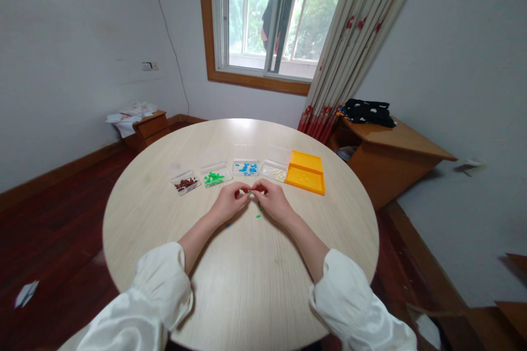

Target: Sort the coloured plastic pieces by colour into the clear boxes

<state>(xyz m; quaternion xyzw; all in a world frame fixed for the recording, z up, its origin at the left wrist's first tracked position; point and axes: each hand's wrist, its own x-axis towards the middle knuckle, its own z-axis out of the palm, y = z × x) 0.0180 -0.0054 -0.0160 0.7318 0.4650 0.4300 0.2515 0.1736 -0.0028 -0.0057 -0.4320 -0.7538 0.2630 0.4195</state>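
My left hand (230, 201) and my right hand (273, 201) meet above the middle of the table, fingertips pinched together. Between them is a tiny green piece (249, 192), perhaps a small building brick; its exact shape is too small to tell. Both hands seem to grip it. Just below my right hand, a loose green piece (258, 216) lies on the table with others like it close by. A small blue piece (228, 225) rests beside my left wrist.
Beyond my hands stand clear boxes with brown pieces (186, 183), green pieces (214, 178), blue pieces (247, 168) and whitish pieces (278, 173). An open yellow case (305, 182) stands at their right. The round table (234, 285) has a wooden desk (395, 142) beyond its right edge.
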